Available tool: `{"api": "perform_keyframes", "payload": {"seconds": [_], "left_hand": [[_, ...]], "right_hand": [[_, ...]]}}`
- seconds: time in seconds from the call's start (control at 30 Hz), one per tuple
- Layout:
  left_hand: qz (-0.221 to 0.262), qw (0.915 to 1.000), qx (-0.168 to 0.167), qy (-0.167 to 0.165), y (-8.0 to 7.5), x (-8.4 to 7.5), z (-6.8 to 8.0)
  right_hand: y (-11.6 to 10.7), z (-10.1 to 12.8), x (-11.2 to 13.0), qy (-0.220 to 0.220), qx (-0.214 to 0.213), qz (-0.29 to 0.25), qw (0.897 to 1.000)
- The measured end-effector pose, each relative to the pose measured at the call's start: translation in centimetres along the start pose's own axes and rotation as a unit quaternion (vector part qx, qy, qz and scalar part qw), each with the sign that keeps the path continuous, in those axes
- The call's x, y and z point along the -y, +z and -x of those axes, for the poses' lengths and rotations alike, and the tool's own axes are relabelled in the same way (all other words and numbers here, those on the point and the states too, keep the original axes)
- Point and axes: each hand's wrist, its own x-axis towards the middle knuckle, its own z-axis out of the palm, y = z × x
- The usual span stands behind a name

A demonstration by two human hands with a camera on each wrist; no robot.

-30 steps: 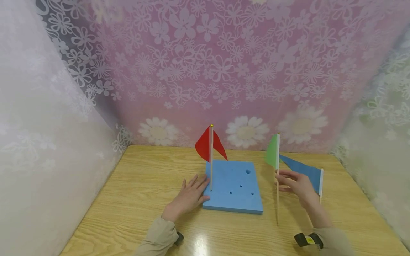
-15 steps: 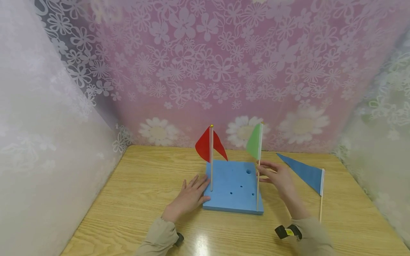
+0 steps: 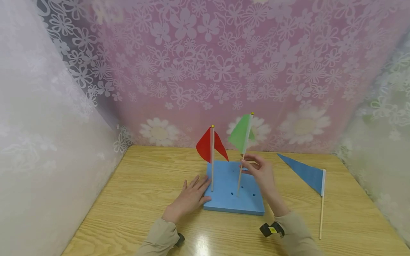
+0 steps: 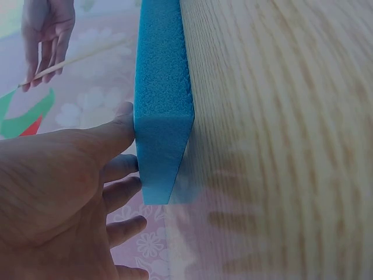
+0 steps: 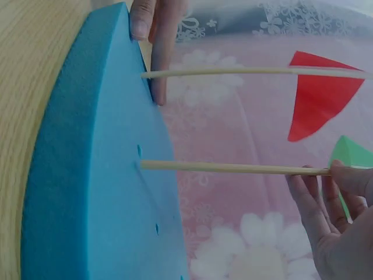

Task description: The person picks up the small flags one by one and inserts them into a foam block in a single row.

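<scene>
My right hand (image 3: 261,174) pinches the thin wooden stick of a green flag (image 3: 240,133), its top leaning slightly right. In the right wrist view the stick's lower end is close over a blue foam board (image 5: 116,175), beside a small hole (image 5: 139,150). A red flag (image 3: 205,145) stands upright in the board's left part. With fingers spread, my left hand (image 3: 189,197) rests against the board's left edge; in the left wrist view its thumb and fingertips touch the foam block (image 4: 163,87).
A blue flag (image 3: 307,174) lies on the wooden table (image 3: 144,170) to the right, its stick toward the front. Small holes dot the board, one of them near its right edge (image 3: 254,195). A flowered curtain (image 3: 224,71) hangs behind the table.
My right hand has carried the green flag leftward, from the table right of the board to over the board's middle. The left hand, red flag and board stay nearly in place.
</scene>
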Motion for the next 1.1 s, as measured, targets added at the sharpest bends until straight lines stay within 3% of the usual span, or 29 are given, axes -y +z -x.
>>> {"api": "perform_keyframes", "payload": {"seconds": [0.3,1.1], "left_hand": [[-0.004,1.0000,-0.002,-0.004,0.1,-0.1,-0.1],[-0.004,1.0000,0.000,-0.003,0.3,0.2,-0.2]], "right_hand": [[1.6,0.4,-0.5,-0.054,0.004,-0.013,0.998],[2.0,1.7,-1.8,-0.055,0.046,0.034,0.997]]}}
